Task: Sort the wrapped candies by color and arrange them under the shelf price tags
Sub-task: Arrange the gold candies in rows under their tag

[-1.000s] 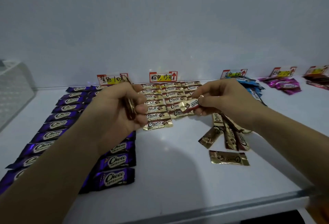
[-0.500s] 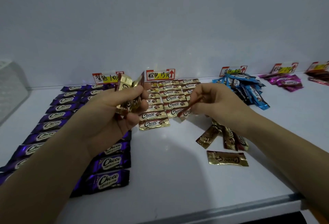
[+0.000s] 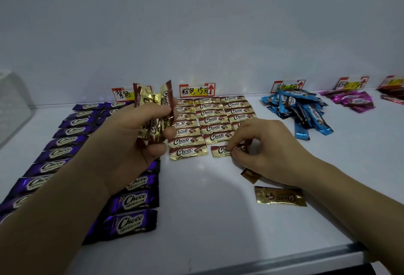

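My left hand (image 3: 129,143) grips a bunch of gold-and-brown Choco candies (image 3: 153,112), held upright above the shelf. My right hand (image 3: 262,145) pinches one gold candy (image 3: 220,151) lying flat at the near end of the middle gold row. Gold candies (image 3: 209,119) lie in three neat rows under the middle price tag (image 3: 196,90). Purple candies (image 3: 65,141) fill rows under the left price tag (image 3: 122,94). A few loose gold candies (image 3: 279,196) lie near my right wrist, some hidden beneath it.
A blue candy pile (image 3: 299,110) sits under the blue tag (image 3: 288,86). Magenta candies (image 3: 352,99) and red candies (image 3: 391,93) lie far right. A translucent box (image 3: 13,108) stands at left. The shelf's metal front edge (image 3: 284,261) runs along the bottom.
My right hand has lowered its gold candy from the air onto the shelf at the end of the middle row. My left hand lifted its bunch slightly higher.
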`<action>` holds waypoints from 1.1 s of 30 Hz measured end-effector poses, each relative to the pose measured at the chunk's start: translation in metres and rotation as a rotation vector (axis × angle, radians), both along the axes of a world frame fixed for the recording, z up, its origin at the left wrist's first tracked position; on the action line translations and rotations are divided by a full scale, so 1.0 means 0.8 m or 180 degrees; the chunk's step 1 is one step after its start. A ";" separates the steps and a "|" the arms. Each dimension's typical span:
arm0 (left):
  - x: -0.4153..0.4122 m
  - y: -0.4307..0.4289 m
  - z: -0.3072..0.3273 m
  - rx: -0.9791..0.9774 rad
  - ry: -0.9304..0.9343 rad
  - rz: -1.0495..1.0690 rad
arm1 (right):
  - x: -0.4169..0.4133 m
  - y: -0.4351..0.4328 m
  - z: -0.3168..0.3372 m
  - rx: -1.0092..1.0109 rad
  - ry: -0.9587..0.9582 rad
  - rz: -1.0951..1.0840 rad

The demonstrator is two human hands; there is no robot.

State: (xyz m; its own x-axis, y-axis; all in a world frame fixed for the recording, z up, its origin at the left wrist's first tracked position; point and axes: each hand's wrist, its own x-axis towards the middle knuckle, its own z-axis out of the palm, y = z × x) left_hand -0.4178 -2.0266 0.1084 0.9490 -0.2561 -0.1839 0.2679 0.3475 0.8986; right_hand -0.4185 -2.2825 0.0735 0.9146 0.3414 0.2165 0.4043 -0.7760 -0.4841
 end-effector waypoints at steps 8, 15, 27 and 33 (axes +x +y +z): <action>-0.011 -0.004 0.003 0.0290 -0.0411 0.0032 | 0.001 0.007 -0.008 -0.0112 -0.0271 -0.0080; -0.015 -0.005 0.003 0.0566 -0.0736 0.0066 | -0.003 0.000 0.007 0.0039 -0.0542 -0.0240; -0.035 -0.033 0.001 0.2256 -0.1901 0.0451 | -0.077 -0.060 -0.008 -0.0501 0.0035 0.0235; -0.042 -0.041 -0.006 0.2147 -0.1984 0.0303 | -0.085 -0.072 -0.008 -0.0435 -0.0062 0.0308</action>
